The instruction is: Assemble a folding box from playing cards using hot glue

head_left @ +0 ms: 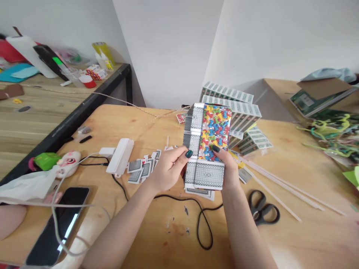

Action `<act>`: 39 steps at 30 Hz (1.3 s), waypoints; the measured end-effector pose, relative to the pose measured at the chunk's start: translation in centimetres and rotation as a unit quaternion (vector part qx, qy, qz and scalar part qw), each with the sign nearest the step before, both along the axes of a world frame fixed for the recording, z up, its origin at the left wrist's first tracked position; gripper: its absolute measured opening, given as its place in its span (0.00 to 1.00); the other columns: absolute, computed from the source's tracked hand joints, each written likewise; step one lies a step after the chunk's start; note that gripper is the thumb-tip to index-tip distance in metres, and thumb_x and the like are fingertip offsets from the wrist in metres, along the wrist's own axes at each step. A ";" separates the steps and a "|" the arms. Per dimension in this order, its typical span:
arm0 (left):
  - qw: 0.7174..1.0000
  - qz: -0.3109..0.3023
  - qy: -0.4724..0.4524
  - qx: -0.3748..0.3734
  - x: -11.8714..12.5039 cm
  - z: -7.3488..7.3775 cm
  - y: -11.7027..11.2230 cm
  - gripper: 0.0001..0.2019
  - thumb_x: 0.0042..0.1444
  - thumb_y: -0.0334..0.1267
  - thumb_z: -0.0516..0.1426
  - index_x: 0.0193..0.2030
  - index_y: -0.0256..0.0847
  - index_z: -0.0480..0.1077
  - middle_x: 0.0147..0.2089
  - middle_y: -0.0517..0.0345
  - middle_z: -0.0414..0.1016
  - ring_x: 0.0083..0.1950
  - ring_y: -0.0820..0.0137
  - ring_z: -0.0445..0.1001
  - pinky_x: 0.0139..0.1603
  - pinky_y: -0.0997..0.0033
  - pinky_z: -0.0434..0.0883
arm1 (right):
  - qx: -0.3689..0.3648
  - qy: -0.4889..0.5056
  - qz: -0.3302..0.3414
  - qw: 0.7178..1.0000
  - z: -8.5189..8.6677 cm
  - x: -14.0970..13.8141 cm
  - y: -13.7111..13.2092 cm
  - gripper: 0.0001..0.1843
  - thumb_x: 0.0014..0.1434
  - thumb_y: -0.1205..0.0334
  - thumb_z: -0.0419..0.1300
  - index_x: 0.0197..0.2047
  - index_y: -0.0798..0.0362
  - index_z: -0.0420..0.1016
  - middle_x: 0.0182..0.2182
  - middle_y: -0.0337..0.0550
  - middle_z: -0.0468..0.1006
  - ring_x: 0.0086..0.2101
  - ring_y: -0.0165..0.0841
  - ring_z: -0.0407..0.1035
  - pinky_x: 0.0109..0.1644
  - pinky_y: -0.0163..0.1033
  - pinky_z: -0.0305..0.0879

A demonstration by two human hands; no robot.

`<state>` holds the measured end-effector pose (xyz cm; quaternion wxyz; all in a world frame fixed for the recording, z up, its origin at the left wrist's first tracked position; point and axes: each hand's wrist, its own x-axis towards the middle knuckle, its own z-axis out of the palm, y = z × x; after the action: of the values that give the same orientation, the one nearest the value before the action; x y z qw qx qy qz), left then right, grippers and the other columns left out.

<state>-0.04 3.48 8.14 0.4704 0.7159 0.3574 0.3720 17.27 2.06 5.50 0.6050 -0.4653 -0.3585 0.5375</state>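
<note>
Between my hands, above the table, is a box covered with playing cards (208,175). Grey-patterned card backs cover its left side and lower end, and a bright multicoloured panel (215,125) fills the rest of the front. My left hand (171,166) is closed at its left edge, thumb on the card seam, with the other fingers partly hidden. My right hand (228,168) grips the lower right side, thumb pressed on the coloured panel. Loose playing cards (146,169) lie on the table left of the box, and one card (206,193) shows just below it.
Stacked card boxes (238,108) stand behind the held box. Black-handled scissors (263,209) and thin white strips (280,183) lie to the right. At left are a white power strip (120,157), a phone (58,228) and cables. A black cable (200,220) loops in front.
</note>
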 end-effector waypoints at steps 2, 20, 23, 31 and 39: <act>0.999 0.018 0.026 0.042 0.2 -0.1 0.1 0.19 0.65 0.44 0.47 0.23 0.41 0.54 0.21 0.65 0.55 0.25 0.74 0.56 0.27 0.71 0.54 | -0.024 0.040 0.000 0.999 0.4 -0.4 -0.4 0.28 0.49 0.49 0.63 0.54 0.41 0.66 0.47 0.41 0.79 0.48 0.49 0.74 0.46 0.55 0.74; 0.985 -0.013 -0.035 -0.167 -0.2 0.7 0.4 0.13 0.59 0.48 0.55 0.38 0.39 0.69 0.32 0.59 0.72 0.35 0.71 0.72 0.36 0.71 0.69 | -0.053 0.121 -0.107 0.985 -0.6 -2.5 0.5 0.35 0.48 0.48 0.65 0.55 0.46 0.56 0.52 0.45 0.74 0.47 0.41 0.74 0.47 0.48 0.73; 0.993 0.026 0.063 -0.097 0.2 1.2 -0.6 0.21 0.55 0.43 0.59 0.55 0.43 0.64 0.50 0.52 0.73 0.49 0.63 0.74 0.48 0.62 0.72 | -0.056 0.134 -0.165 0.976 -0.8 -3.2 0.5 0.35 0.46 0.51 0.68 0.52 0.45 0.55 0.47 0.41 0.76 0.44 0.36 0.74 0.48 0.44 0.72; 0.901 0.221 0.317 0.198 0.6 2.8 -3.7 0.23 0.49 0.40 0.63 0.51 0.39 0.62 0.57 0.44 0.67 0.56 0.53 0.70 0.54 0.50 0.70 | -0.062 0.173 -0.191 0.964 -0.7 -5.4 0.1 0.29 0.48 0.49 0.67 0.47 0.45 0.55 0.40 0.37 0.76 0.37 0.33 0.75 0.37 0.38 0.73; 0.909 0.226 0.312 0.157 0.3 2.6 -2.9 0.25 0.47 0.38 0.64 0.50 0.38 0.60 0.54 0.44 0.68 0.57 0.55 0.70 0.54 0.55 0.72 | -0.094 0.191 -0.216 0.953 -1.0 -6.8 -0.1 0.28 0.50 0.47 0.65 0.45 0.44 0.53 0.39 0.34 0.75 0.37 0.31 0.75 0.40 0.39 0.72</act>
<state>0.30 0.55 10.76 0.1198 0.7601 0.5751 0.2777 10.43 1.94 4.53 0.7176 -0.4747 -0.0752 0.5040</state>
